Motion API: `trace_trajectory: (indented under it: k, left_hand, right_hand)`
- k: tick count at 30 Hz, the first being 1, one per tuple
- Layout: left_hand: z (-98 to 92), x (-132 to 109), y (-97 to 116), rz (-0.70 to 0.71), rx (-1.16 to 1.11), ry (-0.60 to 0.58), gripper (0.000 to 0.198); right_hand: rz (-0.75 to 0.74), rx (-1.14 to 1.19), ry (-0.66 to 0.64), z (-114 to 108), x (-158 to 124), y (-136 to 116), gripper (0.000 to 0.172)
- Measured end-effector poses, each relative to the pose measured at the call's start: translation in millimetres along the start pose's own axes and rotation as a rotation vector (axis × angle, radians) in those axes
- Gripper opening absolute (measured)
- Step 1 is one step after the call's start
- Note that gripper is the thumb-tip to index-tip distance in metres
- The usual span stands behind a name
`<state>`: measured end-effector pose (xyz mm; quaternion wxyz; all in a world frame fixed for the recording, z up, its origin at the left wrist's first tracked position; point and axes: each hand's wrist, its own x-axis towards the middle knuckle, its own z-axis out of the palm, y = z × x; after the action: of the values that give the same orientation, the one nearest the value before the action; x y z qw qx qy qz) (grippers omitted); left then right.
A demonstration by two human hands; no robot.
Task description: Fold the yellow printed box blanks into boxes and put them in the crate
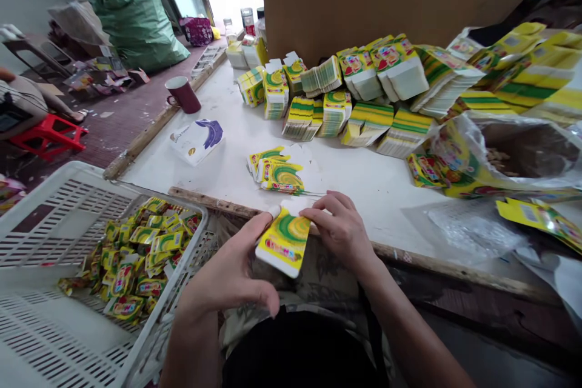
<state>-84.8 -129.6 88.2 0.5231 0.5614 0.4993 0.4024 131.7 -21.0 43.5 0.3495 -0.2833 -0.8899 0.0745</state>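
A small yellow and green flat carton (pixel 285 239), with a white flap at its top, is held at the front edge of the table. My left hand (pixel 222 276) grips the carton's upper left edge; one fingertip seems wrapped in white, and another digit is extended apart below. The fingers behind the carton are hidden. At the upper right corner, my right hand (pixel 341 227) pinches the carton by its flap. Just beyond both hands, several matching flat cartons (pixel 277 171) lie fanned out on the white table (pixel 364 179).
Bundled cartons (pixel 336 112) line the table's back. An open plastic bag (pixel 513 145) of small pieces stands right. At left are a white crate (pixel 27 248) with filled packets (pixel 136 260), a mug (pixel 182 95) and a printed white card (pixel 197 140). Another person's leg (pixel 34 97) shows far left.
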Motion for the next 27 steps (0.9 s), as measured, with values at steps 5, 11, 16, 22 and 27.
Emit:
trace_trajectory:
  k: [5,11,16,22,27]
  left_hand:
    - [-10.7,-3,-2,0.092,0.012,0.197,0.083]
    - [14.2,21,-3,0.015,0.685,0.376,0.092]
    - [33.8,35,-22,-0.145,0.557,0.365,0.066]
    - [57.6,31,-36,0.072,0.577,0.400,0.068]
    - [62.5,29,-38,0.280,0.669,0.351,0.070]
  right_hand:
    - [0.044,-0.052,-0.123,-2,-2,5,0.031]
    - [0.007,0.077,-0.158,-4,8,-9,0.038]
    - [0.242,0.249,0.149,-5,0,-20,0.053]
    - [0.828,1.267,-0.064,4,-3,-33,0.050]
    - [0.922,1.736,-0.293,5,4,-36,0.058]
